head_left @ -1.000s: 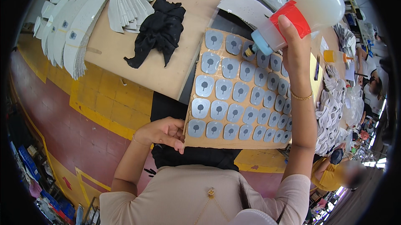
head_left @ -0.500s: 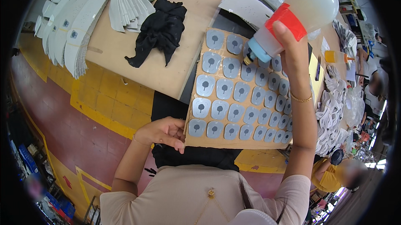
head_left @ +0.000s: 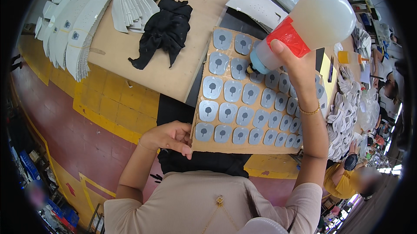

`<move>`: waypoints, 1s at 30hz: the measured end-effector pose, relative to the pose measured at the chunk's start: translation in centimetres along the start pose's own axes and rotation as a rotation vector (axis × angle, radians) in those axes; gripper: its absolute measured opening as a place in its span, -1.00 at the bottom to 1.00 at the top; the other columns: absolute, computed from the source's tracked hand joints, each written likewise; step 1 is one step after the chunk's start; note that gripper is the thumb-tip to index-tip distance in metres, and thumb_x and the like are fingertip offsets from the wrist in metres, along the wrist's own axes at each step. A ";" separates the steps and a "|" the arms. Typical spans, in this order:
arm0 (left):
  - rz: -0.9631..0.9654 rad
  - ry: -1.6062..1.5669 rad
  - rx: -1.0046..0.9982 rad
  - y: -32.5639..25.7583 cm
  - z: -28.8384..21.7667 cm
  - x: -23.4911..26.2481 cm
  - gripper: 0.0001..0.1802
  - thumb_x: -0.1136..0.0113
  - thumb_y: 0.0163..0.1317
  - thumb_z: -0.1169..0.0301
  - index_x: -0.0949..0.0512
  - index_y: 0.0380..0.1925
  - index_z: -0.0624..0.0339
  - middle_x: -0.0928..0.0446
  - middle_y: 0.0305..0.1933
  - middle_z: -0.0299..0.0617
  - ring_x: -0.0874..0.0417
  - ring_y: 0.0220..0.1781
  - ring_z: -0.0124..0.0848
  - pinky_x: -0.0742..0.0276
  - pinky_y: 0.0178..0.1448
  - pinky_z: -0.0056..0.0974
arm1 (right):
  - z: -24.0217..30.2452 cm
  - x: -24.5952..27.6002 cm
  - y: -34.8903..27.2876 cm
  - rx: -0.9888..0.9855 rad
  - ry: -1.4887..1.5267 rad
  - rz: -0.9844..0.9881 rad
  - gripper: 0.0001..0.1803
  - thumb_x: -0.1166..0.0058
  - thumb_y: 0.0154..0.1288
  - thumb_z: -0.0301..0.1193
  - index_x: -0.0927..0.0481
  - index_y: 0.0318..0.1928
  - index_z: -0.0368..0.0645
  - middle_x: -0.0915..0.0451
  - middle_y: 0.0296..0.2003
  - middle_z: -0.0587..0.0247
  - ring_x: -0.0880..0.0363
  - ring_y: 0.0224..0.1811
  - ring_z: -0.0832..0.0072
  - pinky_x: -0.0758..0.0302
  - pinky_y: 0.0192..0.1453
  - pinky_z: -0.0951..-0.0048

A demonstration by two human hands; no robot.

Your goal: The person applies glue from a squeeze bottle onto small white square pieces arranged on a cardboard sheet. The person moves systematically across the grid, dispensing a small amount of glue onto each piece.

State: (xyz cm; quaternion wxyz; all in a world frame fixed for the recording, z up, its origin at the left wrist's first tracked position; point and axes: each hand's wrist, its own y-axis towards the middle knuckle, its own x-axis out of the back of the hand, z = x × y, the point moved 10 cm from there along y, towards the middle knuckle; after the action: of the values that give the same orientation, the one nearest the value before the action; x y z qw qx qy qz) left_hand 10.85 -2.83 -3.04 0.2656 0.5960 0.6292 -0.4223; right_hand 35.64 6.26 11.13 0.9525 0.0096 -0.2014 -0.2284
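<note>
A person seen from above holds a cardboard sheet (head_left: pixel 243 99) at the centre of the frame, covered in rows of small grey patches (head_left: pixel 232 89). The right hand (head_left: pixel 299 66), upper right of centre, is wrapped tightly around the red-banded neck of a large, cloudy squeeze bottle (head_left: pixel 312 23), tipped so its blue nozzle touches a patch near the sheet's top. The bottle body sits above and right of the fingers. The left hand (head_left: pixel 167 136), lower left of centre, pinches the sheet's lower left corner, thumb on top. Too hard a squeeze would likely flood a patch or spill onto its neighbours. With only one corner gripped, the sheet could tilt and patches might slide. A black cloth (head_left: pixel 163 29) lies on the table (head_left: pixel 130 66) at upper left.
</note>
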 end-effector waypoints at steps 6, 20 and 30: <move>0.002 -0.003 0.004 -0.1 0.3 0.2 -0.62 -0.23 0.00 0.52 -0.42 -0.16 0.46 -0.54 -0.34 -0.08 -0.60 -0.34 -0.39 -0.53 -0.24 -0.39 | -1.7 1.2 0.0 -0.088 0.212 -0.039 -0.44 -0.27 -0.07 -0.12 -0.46 -0.17 -0.28 -0.52 -0.33 0.22 -0.50 -0.29 0.51 -0.45 -0.21 0.49; 0.002 0.004 -0.003 0.0 0.1 0.2 -0.61 -0.23 0.00 0.54 -0.41 -0.15 0.46 -0.54 -0.34 -0.09 -0.60 -0.34 -0.40 -0.53 -0.24 -0.40 | -1.1 0.5 -0.2 -0.046 0.052 0.041 -0.43 -0.27 -0.06 -0.13 -0.45 -0.12 -0.27 -0.52 -0.30 0.24 -0.49 -0.26 0.52 -0.44 -0.18 0.50; -0.004 0.010 0.040 0.2 0.1 0.1 -0.60 -0.24 -0.02 0.55 -0.41 -0.14 0.46 -0.54 -0.33 -0.08 -0.61 -0.33 -0.38 -0.54 -0.24 -0.38 | -1.2 5.3 1.7 0.050 0.158 -0.215 -0.48 -0.24 0.01 -0.16 -0.44 -0.13 -0.26 -0.50 -0.28 0.23 -0.48 -0.24 0.53 -0.43 -0.15 0.50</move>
State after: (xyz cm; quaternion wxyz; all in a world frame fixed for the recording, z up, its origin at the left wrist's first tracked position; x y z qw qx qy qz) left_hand 11.03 -2.86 -3.21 0.2498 0.6018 0.6233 -0.4324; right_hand 41.11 5.38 12.22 0.9347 0.0730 -0.1294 -0.3228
